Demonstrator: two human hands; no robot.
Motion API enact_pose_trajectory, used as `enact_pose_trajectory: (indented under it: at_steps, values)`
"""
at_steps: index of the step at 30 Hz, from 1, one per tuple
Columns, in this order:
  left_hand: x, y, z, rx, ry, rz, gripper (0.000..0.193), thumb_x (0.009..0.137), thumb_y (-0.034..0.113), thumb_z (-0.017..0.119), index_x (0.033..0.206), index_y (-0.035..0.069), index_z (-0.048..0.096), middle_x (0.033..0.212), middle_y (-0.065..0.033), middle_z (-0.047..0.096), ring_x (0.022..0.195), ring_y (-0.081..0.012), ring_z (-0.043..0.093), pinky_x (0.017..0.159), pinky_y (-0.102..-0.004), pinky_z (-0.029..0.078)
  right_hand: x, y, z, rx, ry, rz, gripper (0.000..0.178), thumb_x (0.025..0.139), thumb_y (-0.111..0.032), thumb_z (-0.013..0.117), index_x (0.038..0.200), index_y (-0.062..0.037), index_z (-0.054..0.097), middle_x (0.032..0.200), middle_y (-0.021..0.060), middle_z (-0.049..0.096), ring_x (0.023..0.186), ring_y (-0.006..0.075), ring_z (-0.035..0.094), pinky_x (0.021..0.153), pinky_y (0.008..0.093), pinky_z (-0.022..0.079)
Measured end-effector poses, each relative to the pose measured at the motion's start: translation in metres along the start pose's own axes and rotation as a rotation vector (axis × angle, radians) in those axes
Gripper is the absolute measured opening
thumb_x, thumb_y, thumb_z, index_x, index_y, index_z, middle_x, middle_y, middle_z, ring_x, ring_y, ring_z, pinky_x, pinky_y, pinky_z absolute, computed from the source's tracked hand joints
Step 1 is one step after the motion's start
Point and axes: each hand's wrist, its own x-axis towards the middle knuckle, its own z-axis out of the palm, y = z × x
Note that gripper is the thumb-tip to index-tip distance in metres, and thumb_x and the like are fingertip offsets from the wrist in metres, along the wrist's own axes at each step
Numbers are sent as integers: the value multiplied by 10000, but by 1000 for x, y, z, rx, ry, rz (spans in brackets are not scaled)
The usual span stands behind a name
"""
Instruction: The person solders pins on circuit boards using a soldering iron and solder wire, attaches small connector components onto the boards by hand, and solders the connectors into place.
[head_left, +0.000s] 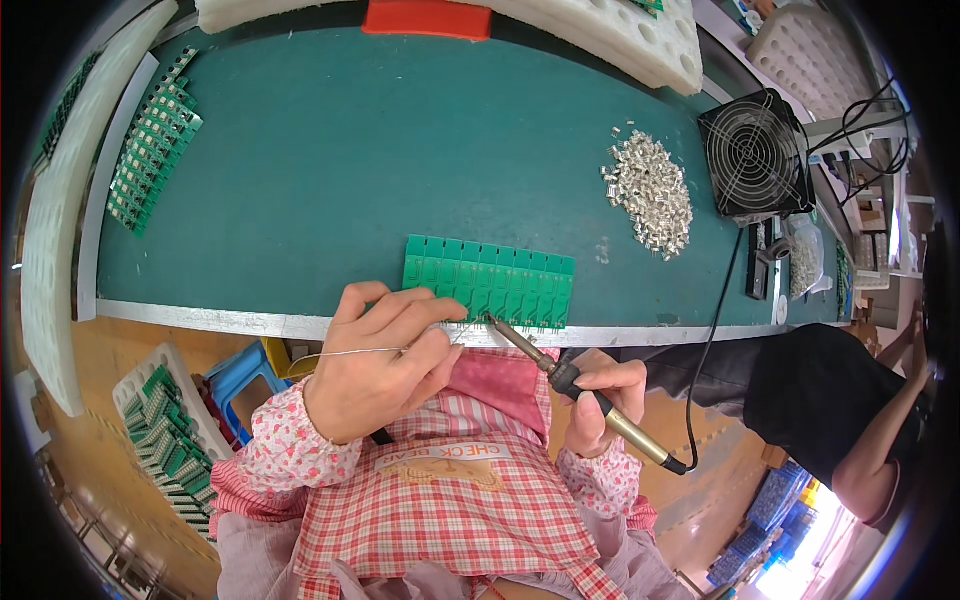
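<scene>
A green circuit board panel (488, 278) lies at the front edge of the bench, divided into several narrow strips. My left hand (395, 345) rests over its left front corner, closed with a thin solder wire (345, 352) running between the fingers toward the board's edge. In my right hand (605, 395) is a soldering iron (590, 395) with a dark grip and a brass-coloured handle. Its tip meets the panel's front edge close to my left fingertips. The exact spot under the tip is too small to make out.
A pile of small silvery components (650, 193) lies at the right, beside a black fan (755, 155). The iron's black cord (712, 350) runs up over the bench edge. Assembled boards (155, 140) stand at far left. A person in dark clothes (820, 390) is close on the right.
</scene>
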Motion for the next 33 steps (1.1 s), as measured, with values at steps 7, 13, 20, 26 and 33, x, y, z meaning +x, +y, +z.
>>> enact_pose_trajectory:
  at_steps: [7,13,20,26,33]
  values:
    - [0,0,0,0,-17,-10,199,705,103,716,743,82,521,1026,-40,640,931,-218,607,808,-394,386,1,3,1,13,19,-24,181,771,-50,592,897,58,518,626,116,531,511,153,493,476,275,398]
    - [0,0,-1,-2,-26,-10,197,705,109,712,740,88,520,1032,-38,637,943,-215,602,809,-400,382,2,4,1,17,23,-40,177,767,-46,589,891,60,520,626,112,530,500,152,490,468,280,397]
    - [0,0,1,-14,2,-14,238,685,84,694,656,87,457,1047,-22,636,922,-198,589,802,-396,356,3,5,1,-13,7,-61,176,765,-52,594,880,62,525,623,109,530,483,152,486,451,289,395]
    - [0,-2,-1,-23,-15,-10,220,692,113,721,714,87,503,1022,-27,634,935,-208,597,808,-399,377,4,4,3,-6,35,-95,150,768,-42,591,867,54,531,605,104,519,464,155,481,447,293,399]
    - [6,-12,2,-108,62,-29,317,632,111,773,682,100,460,1048,-56,621,992,-252,581,822,-410,372,26,-17,-7,-732,-323,-115,563,722,-96,752,1248,-64,552,917,120,572,782,250,577,663,321,486]
